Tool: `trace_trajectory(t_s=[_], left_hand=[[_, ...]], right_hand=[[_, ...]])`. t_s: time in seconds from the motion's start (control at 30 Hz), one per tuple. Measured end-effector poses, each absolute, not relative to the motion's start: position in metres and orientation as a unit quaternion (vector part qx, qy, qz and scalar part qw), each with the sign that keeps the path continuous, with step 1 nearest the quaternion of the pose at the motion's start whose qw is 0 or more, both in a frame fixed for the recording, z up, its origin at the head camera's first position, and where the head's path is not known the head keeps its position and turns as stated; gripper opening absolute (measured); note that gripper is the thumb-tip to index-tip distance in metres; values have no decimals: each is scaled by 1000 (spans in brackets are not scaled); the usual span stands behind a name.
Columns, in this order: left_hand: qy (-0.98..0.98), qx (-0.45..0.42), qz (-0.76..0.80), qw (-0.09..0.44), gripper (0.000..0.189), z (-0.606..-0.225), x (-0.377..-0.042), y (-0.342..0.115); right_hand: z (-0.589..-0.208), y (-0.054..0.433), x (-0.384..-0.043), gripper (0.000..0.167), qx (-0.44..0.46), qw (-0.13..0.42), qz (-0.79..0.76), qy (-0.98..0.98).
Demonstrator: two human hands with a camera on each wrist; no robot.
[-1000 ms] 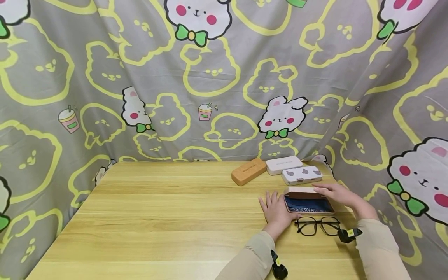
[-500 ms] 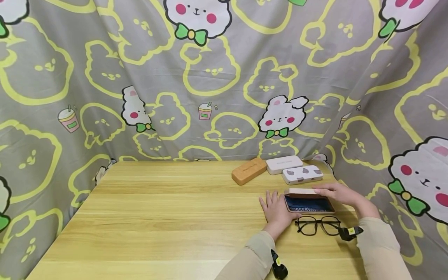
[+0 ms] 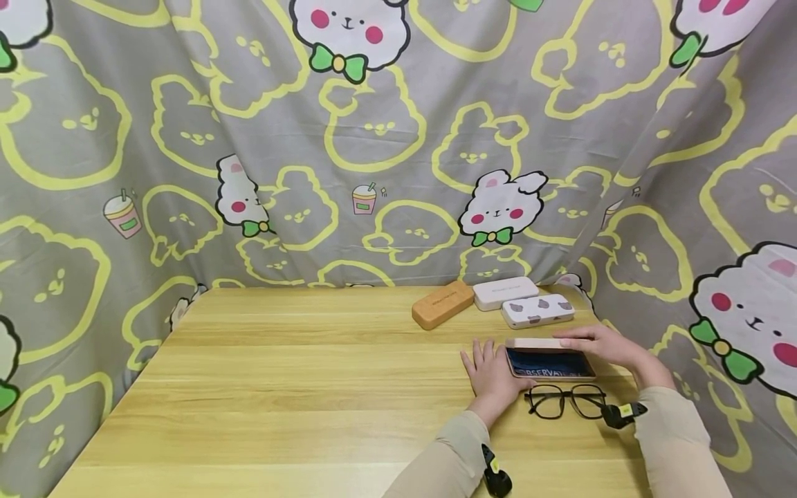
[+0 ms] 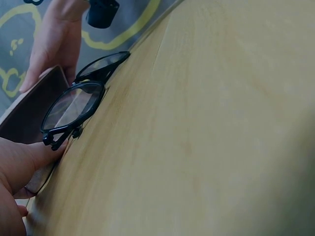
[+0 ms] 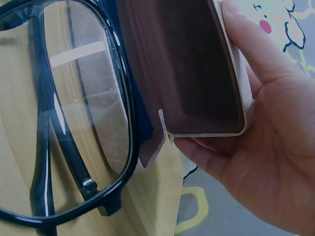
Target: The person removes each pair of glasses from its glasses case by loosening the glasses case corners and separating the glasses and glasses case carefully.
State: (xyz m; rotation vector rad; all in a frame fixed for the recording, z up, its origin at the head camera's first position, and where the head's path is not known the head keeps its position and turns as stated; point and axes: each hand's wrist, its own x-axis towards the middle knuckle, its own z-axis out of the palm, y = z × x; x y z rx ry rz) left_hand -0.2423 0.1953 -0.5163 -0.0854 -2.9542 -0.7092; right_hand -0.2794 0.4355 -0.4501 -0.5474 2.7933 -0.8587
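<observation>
An eyeglass case (image 3: 551, 377) with a pale lid (image 3: 532, 343) lies at the table's right, its lid raised. Inside it is a dark blue cloth (image 3: 548, 361) with white lettering. My right hand (image 3: 600, 344) grips the lid, thumb on its outer face; the right wrist view shows the lid's brown inside (image 5: 197, 64). My left hand (image 3: 492, 377) rests flat at the case's left end, fingers spread on the table and thumb along the case's front. Black-framed eyeglasses (image 3: 564, 402) lie just in front of the case.
Behind the open case lie an orange case (image 3: 443, 306), a white case (image 3: 506, 293) and a white case with grey patches (image 3: 538, 311). The wooden table (image 3: 280, 387) stretches to the left. A patterned curtain (image 3: 349, 228) hangs behind and at both sides.
In the head view the lid's edge has come slightly lower, and its brown inside no longer shows there. The right hand has moved with it; the left hand and eyeglasses have stayed put.
</observation>
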Motion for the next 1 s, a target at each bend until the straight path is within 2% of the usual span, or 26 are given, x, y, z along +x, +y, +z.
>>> trace_trajectory(t_s=[0.4,0.67,1.0], left_hand=[[-973,-27,-226,45,84,-511,-243,194],[-971,-31,-235,45,85,-512,-243,194],[-968,-35,-246,47,83,-513,-242,194]], right_hand=[[-455,440,-277,37,-151,73,-326,931],[-456,439,-274,57,-138,72,-323,933],[-458,438,-269,68,-151,61,-308,937]])
